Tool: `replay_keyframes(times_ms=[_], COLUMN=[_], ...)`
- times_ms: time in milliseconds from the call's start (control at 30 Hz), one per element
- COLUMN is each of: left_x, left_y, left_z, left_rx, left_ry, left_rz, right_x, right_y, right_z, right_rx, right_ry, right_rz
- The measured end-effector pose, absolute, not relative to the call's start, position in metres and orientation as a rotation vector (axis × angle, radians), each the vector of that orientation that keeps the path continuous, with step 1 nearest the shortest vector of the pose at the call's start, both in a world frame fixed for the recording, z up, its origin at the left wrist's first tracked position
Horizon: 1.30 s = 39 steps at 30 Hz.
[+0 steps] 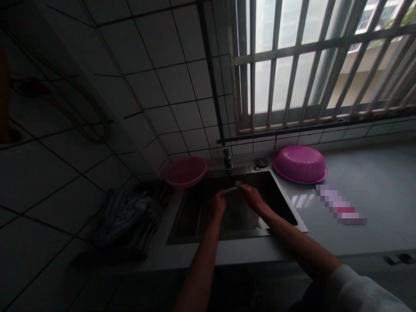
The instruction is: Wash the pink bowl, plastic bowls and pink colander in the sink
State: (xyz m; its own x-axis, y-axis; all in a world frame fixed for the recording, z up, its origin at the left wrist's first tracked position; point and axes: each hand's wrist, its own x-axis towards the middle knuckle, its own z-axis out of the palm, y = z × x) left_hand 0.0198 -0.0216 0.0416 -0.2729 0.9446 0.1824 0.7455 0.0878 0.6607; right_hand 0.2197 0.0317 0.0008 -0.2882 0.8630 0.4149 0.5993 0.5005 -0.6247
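Over the metal sink (282, 203), both of my hands grip a pale-edged thing (231, 190) whose kind is too dark to make out. My left hand (217, 203) is closed on its left end. On the right end, my right hand (251, 195) has its fingers wrapped over the edge. A greyish, semi-clear surface shows below that edge, between my forearms. The chrome faucet (227, 161) stands just behind my hands.
A pink basin (186, 171) sits at the sink's back left corner. To the right, an upturned magenta colander (300, 164) lies on the white counter (383, 186), near a blurred-out packet (339, 204). Crumpled cloth (125, 212) lies left of the sink. A barred window is behind.
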Motion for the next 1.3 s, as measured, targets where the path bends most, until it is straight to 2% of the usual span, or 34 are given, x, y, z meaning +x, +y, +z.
replay_keyframes(times_ms=[133,267,367,533,733,833,967,1167,1300], left_x=[0.014,0.004,0.010,0.026,0.009,0.014,0.027,0.010,0.010], left_y=[-0.019,-0.017,-0.019,-0.022,-0.021,-0.022,-0.025,-0.025,-0.023], left_z=[0.044,0.046,0.045,0.045,0.048,0.049,0.052,0.054,0.051], left_rx=[1.588,1.346,1.415,1.706,1.447,1.448,1.634,1.421,1.419], left_ry=[2.011,2.150,2.189,1.997,2.110,2.144,2.019,2.116,2.215], left_rz=[1.165,1.355,1.263,1.002,1.353,1.265,0.991,1.296,1.248], right_x=[0.222,0.248,0.249,0.218,0.240,0.245,0.223,0.234,0.243], right_y=[0.038,0.051,0.046,0.028,0.042,0.040,0.028,0.041,0.042], right_z=[0.002,-0.005,-0.007,0.005,0.006,0.002,0.007,0.006,-0.001], right_rx=[-1.146,-1.333,-1.371,-1.101,-1.237,-1.300,-1.165,-1.276,-1.337], right_ry=[-1.881,-1.627,-1.650,-1.986,-1.677,-1.685,-1.936,-1.690,-1.670], right_rz=[0.488,0.536,0.490,0.471,0.486,0.475,0.491,0.514,0.499])
